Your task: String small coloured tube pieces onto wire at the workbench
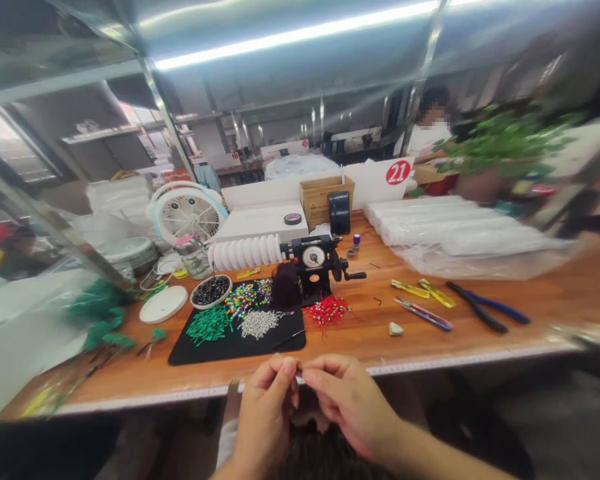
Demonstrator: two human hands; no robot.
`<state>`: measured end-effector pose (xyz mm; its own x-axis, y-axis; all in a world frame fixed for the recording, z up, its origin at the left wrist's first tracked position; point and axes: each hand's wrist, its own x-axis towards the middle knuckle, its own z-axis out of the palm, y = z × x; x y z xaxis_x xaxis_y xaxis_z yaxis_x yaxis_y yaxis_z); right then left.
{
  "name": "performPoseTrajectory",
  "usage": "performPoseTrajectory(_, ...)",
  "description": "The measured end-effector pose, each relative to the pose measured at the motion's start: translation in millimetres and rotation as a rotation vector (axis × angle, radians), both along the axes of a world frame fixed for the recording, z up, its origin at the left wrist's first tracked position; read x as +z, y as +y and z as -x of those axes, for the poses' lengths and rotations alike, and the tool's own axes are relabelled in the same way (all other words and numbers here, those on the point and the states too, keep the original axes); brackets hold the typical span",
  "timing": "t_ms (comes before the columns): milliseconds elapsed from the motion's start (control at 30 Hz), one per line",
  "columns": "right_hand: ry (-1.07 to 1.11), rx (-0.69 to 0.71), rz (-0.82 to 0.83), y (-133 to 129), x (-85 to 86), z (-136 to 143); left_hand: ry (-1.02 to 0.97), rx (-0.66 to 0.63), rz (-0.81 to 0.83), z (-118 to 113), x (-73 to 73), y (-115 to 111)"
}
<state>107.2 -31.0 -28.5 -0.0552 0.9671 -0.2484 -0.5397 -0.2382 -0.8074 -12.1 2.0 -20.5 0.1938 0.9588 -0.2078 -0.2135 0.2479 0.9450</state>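
My left hand [270, 407] and my right hand [347, 400] meet in front of the table's front edge, thumbs and forefingers pinched. Between the fingertips is a small dark thing, too small to make out. Just beyond them, a black mat [275, 337] bears green tube pieces [209, 325], silvery beads [260, 324], multicoloured beads [241, 299] and a round dish of black pieces [211, 292]. Red pieces with light beads [327, 309] lie right of the mat. Behind stands a black hand-cranked winder [315, 260] with a white ribbed roll [245, 253] at its left.
Pliers [485, 308], tweezers [423, 313] and yellow-handled tools [437, 293] lie on the wooden table [360, 347] at right. Plastic-wrapped white rolls [445, 227] lie behind them. A fan [190, 213], white lid [163, 305] and cardboard box [317, 200] stand around. A person [427, 137] sits beyond.
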Motion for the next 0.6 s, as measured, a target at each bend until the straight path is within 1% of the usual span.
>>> performPoseTrajectory(167, -0.028, 0.002, -0.014, -1.0, -3.0, 0.7, 0.009, -0.011, -0.007, 0.4, 0.8, -0.7)
performPoseTrajectory(400, -0.116, 0.005, -0.032, -0.9, -7.4, 0.2, 0.081, -0.019, -0.053, 0.1, 2.5, -2.5)
performPoseTrajectory(500, -0.097, 0.02, -0.043, -1.0, -6.9, 0.0, 0.089, -0.007, -0.045, 1.5, 0.4, -2.5)
performPoseTrajectory(600, -0.026, 0.028, -0.027, -0.8, -5.7, -0.1, 0.064, 0.007, -0.039, 2.0, -2.1, -1.0)
